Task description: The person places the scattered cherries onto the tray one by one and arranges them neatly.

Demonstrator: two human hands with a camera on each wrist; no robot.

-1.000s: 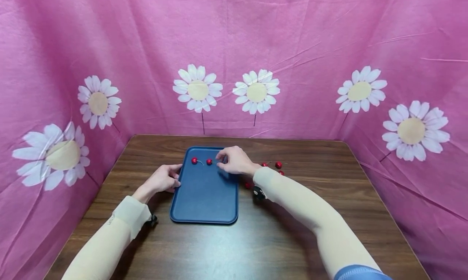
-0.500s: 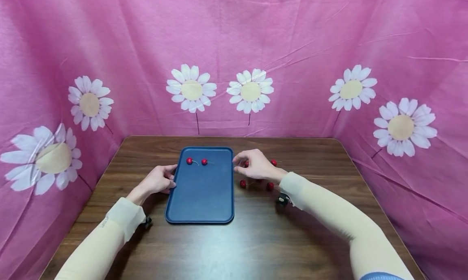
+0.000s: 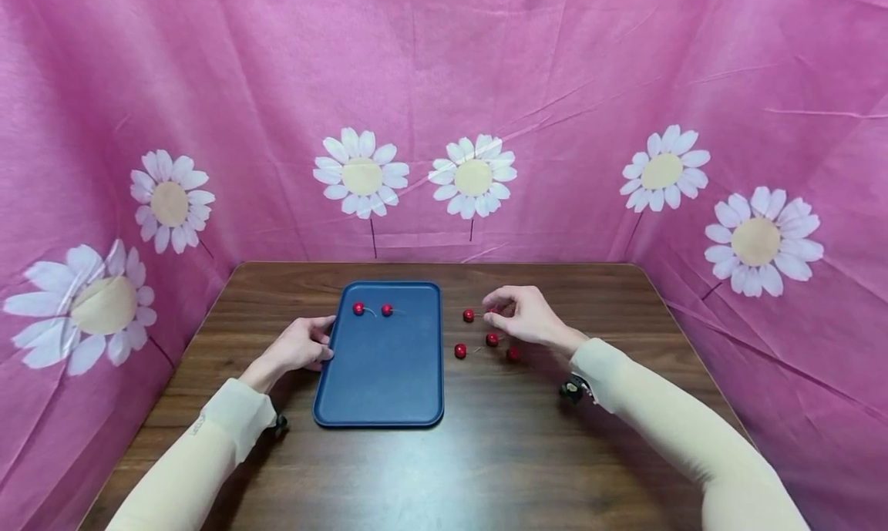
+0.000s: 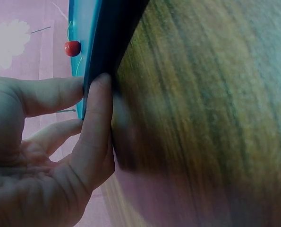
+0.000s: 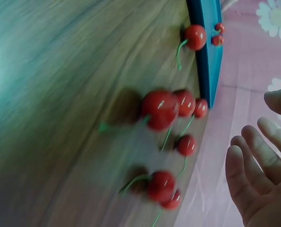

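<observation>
My left hand [image 3: 294,344] pinches the left edge of a dark blue tray [image 3: 378,377]; in the left wrist view a finger [image 4: 98,111] lies along its outer wall. Two red cherries with stems, a left cherry [image 3: 358,308] and a right cherry [image 3: 387,310], lie near the tray's far end. My right hand [image 3: 530,315] hovers over loose cherries right of the tray, its thumb and fingers bent and apart. Among them are a far cherry [image 3: 469,315], a near cherry [image 3: 461,351] and a middle cherry [image 3: 492,339]. The right wrist view shows nothing between the fingers [image 5: 235,170].
The wooden table [image 3: 430,477] bears the tray and several cherries, one close beside the tray's right edge. A pink curtain [image 3: 444,68] printed with white daisies hangs around its back and sides.
My right hand has moved right, from over the tray to the loose cherries on the table. My left hand stays at the tray's edge. The view has shifted slightly.
</observation>
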